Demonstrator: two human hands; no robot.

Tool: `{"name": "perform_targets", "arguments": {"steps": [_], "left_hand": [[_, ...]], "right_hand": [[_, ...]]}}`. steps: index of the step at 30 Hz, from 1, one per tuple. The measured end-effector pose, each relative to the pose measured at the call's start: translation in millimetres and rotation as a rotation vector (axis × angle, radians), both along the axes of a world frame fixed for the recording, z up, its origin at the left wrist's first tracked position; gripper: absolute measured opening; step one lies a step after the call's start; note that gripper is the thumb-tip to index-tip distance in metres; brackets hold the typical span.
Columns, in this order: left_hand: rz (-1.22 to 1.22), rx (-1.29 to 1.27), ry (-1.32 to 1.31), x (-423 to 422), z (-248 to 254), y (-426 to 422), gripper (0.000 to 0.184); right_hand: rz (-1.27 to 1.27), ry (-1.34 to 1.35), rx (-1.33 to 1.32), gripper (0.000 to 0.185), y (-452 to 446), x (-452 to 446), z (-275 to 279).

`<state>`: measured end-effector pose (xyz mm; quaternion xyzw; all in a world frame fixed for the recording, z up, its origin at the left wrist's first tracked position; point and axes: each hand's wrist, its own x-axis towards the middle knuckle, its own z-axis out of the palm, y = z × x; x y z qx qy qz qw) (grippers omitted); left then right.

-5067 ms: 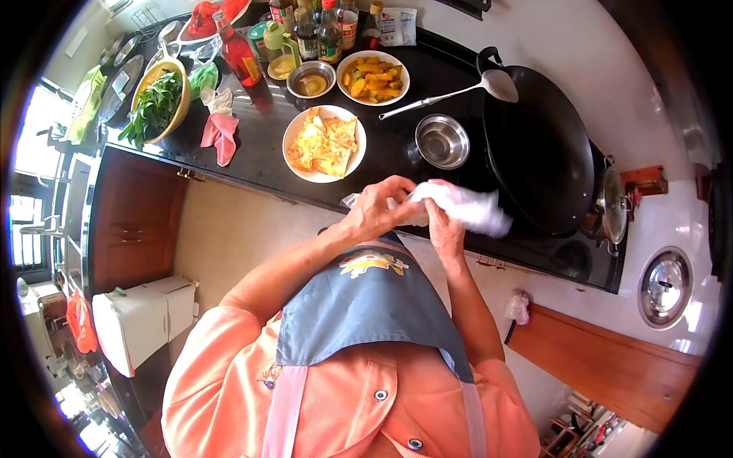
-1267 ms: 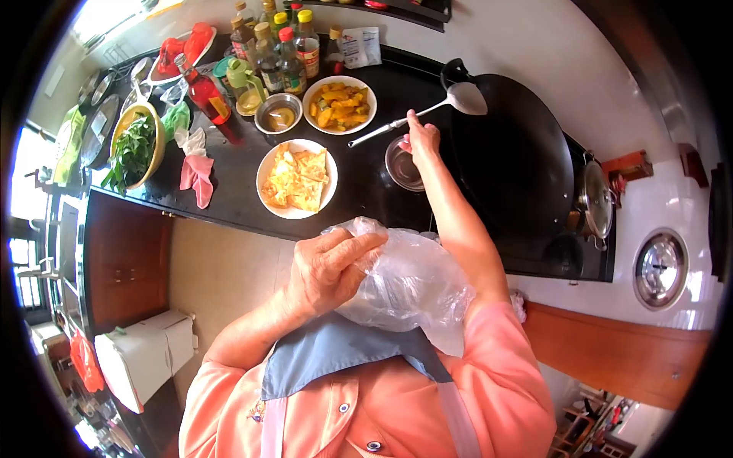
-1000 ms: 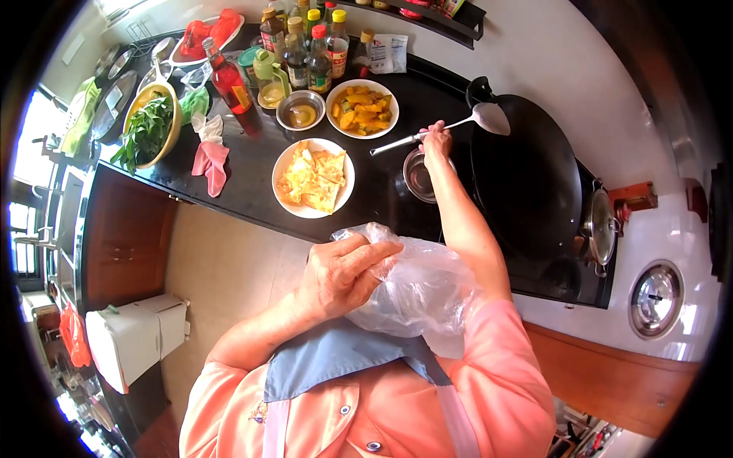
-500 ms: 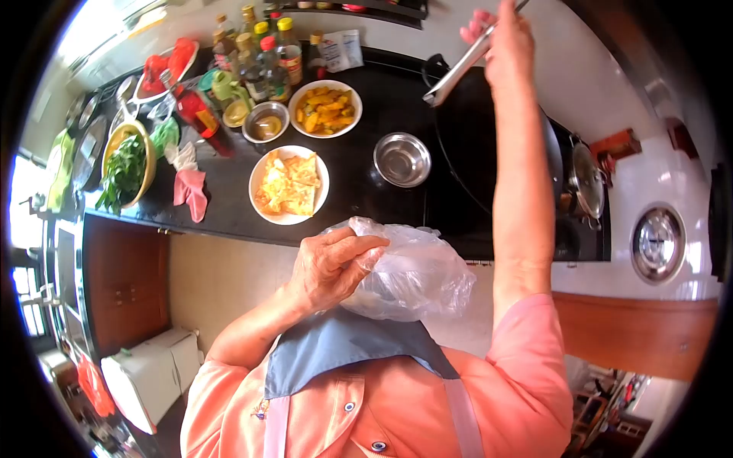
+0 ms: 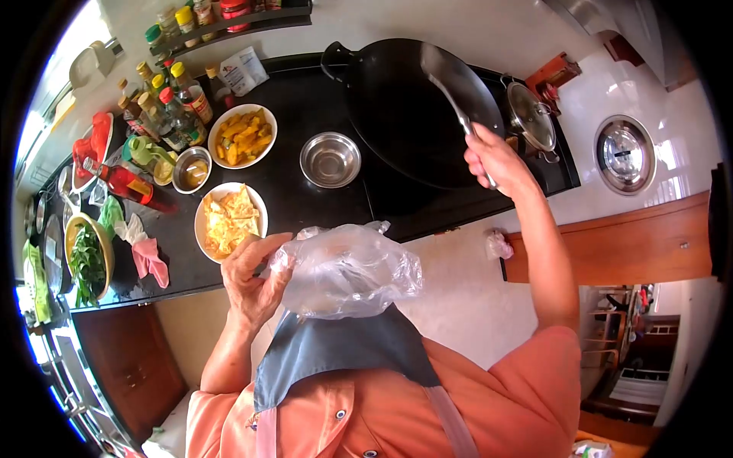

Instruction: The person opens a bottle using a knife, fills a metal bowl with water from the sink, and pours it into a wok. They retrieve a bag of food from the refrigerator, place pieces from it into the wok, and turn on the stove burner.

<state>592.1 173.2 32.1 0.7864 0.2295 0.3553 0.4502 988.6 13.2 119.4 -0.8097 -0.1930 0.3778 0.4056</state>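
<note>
My left hand (image 5: pixel 256 278) pinches the edge of a clear plastic bag (image 5: pixel 351 271), which hangs puffed out in front of the apron. My right hand (image 5: pixel 496 160) is wrapped round the handle of a metal wok spatula (image 5: pixel 456 103). Its blurred blade is over the far side of a large black wok (image 5: pixel 389 122) on the stove. Nearest to my left hand, on the counter, is a white bowl (image 5: pixel 201 237) of fried egg pieces (image 5: pixel 231 219). Between that and the wok stands a small steel bowl (image 5: pixel 330 160), seemingly with clear liquid in it.
Behind the egg is a bowl of yellow-orange slices (image 5: pixel 243 137), beside a small metal bowl (image 5: pixel 192 169). Sauce bottles (image 5: pixel 172 107) crowd the back left. Leafy greens (image 5: pixel 88 263) fill a basin at far left. A lidded pot (image 5: pixel 531 118) stands right of the wok.
My view has shifted so that the whole wok shows. My right hand has come down and nearer, and the spatula's blade now points away from me. The bag stays in my left hand.
</note>
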Motion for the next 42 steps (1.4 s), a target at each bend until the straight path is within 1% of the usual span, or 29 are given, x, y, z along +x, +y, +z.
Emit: {"name": "perform_targets", "arguments": {"steps": [2,5,8,9,12,15,16,17,18,21,22,24,27,28,30,31,32,34,36,38,40,42], "left_hand": [[-0.017,0.026,0.031,-1.3,7.1,-0.8,0.037],[-0.019,0.058,0.010,-1.8,7.3,-4.1,0.042],[0.005,0.039,0.005,-4.8,6.3,-8.4,0.043],[0.014,0.034,0.013,-6.2,5.8,-8.7,0.043],[0.031,-0.014,0.008,-7.3,1.7,-11.4,0.041],[0.019,-0.051,0.025,-11.1,-1.7,-13.6,0.035],[0.045,-0.047,0.015,-9.3,-1.4,-15.8,0.035],[0.071,-0.043,0.007,-6.8,-0.5,-18.6,0.036],[0.098,-0.038,-0.003,-5.9,0.0,-20.4,0.036],[0.119,-0.034,0.010,-8.2,-1.1,-23.1,0.038],[0.079,-0.011,0.001,-10.8,-0.3,-22.7,0.040],[0.000,0.034,-0.013,-16.9,2.0,-21.0,0.051],[-0.055,-0.326,-0.509,-7.0,-13.3,-20.2,0.081],[-0.079,-0.471,-0.536,-14.0,-28.2,-6.8,0.091],[0.099,-0.717,-0.414,-17.6,-44.6,19.6,0.071],[0.117,-0.665,-0.321,-14.9,-55.4,30.2,0.055],[0.121,-0.782,-0.160,-3.9,-39.6,37.0,0.046],[0.027,-0.973,-0.068,17.7,-61.4,54.7,0.043],[0.000,-1.064,0.048,46.7,-82.5,63.1,0.043],[0.062,-1.319,0.076,79.5,-131.2,77.4,0.045],[0.025,-1.627,0.186,110.1,-189.7,98.8,0.056],[0.017,-1.507,0.286,135.3,-212.4,96.9,0.064]], "right_hand": [[0.082,-0.080,-0.219,0.039,-24.0,17.2,-1.4],[0.153,-0.066,-0.512,0.045,-41.0,32.2,12.6],[0.311,-0.166,-0.702,0.045,-49.6,49.1,17.8],[0.349,-0.121,-0.748,0.044,-48.5,53.2,20.9],[0.427,-0.185,-0.812,0.042,-42.2,51.2,23.5],[0.383,-0.177,-0.708,0.042,-38.8,59.8,-1.3],[0.370,-0.182,-0.673,0.042,-37.5,61.9,-10.8],[0.318,-0.151,-0.613,0.043,-36.2,63.5,-24.7],[0.245,-0.187,-0.589,0.041,-34.9,59.6,-36.3],[0.147,-0.160,-0.479,0.037,-32.4,59.0,-73.8],[0.100,-0.152,-0.410,0.039,-33.3,55.9,-83.1],[0.047,-0.139,-0.338,0.043,-33.1,52.3,-94.7],[0.064,-0.146,-0.317,0.045,-33.0,50.5,-103.1],[0.072,-0.157,-0.310,0.046,-33.8,49.9,-104.3],[0.072,-0.138,-0.292,0.047,-34.6,47.6,-101.5],[0.071,-0.133,-0.282,0.047,-35.1,45.9,-98.9],[0.070,-0.129,-0.272,0.047,-35.0,44.6,-95.7],[0.074,-0.122,-0.251,0.048,-34.1,42.4,-89.6],[0.077,-0.115,-0.228,0.048,-33.1,39.1,-83.5],[0.077,-0.112,-0.202,0.047,-32.0,35.6,-77.0],[0.082,-0.123,-0.211,0.048,-31.1,33.0,-71.8],[0.084,-0.130,-0.222,0.048,-31.2,30.1,-66.4]]}}
